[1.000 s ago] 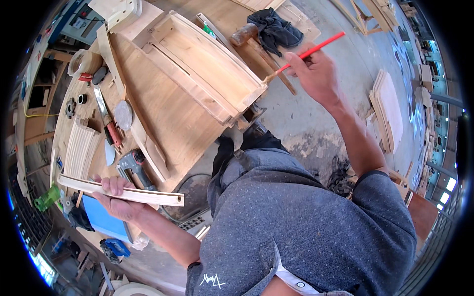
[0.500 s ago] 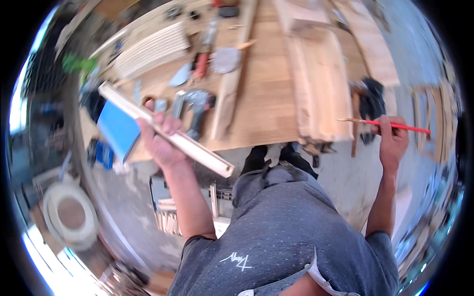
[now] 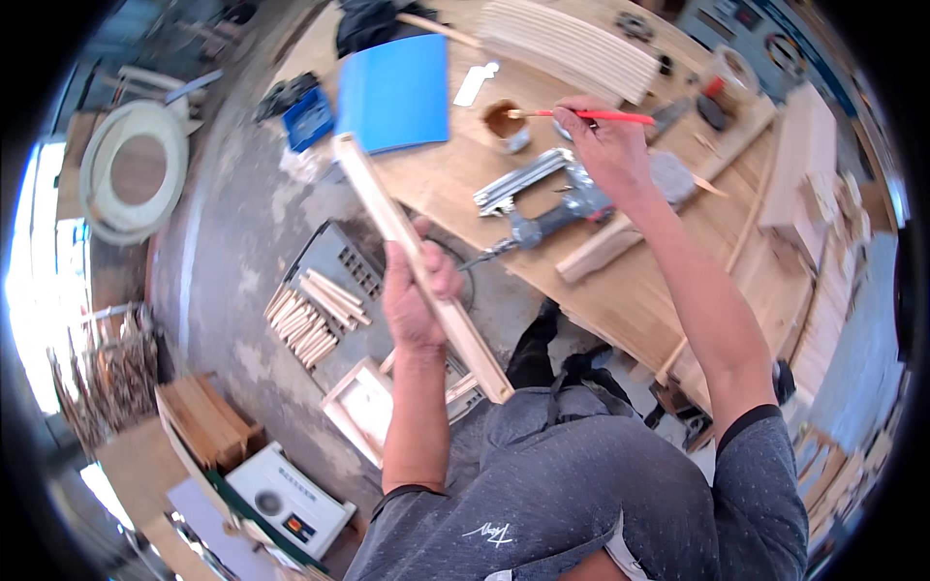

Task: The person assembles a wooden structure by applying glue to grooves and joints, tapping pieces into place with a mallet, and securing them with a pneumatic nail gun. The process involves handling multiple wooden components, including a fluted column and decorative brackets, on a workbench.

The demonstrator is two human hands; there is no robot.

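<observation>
My left hand (image 3: pixel 418 295) is closed around the middle of a long pale wooden strip (image 3: pixel 373 198), held slanting off the bench's near edge. One small dark hole or mark shows near the strip's lower end. Between the fingers of my right hand (image 3: pixel 615 155) is a thin red-handled paintbrush (image 3: pixel 625 117), lying nearly level. Its tip points left at the mouth of a small jar (image 3: pixel 513 143) with brown stuff at its rim; whether tip and jar touch I cannot tell. Just below sits a grey nail gun (image 3: pixel 562 215) with an air hose fitting.
The wooden workbench (image 3: pixel 630 300) carries a blue folder (image 3: pixel 392 92), a stack of pale slats (image 3: pixel 572 48), a roll of tape (image 3: pixel 733 70) and large timber pieces (image 3: pixel 799 184). Below stands a grey crate (image 3: pixel 339 257) with short wooden sticks (image 3: pixel 305 324) and a wooden frame (image 3: pixel 360 402).
The view has swung to the left. My right hand has brought the paintbrush from beyond the bench's right side to the jar. The wooden strip is now steeper in my left hand.
</observation>
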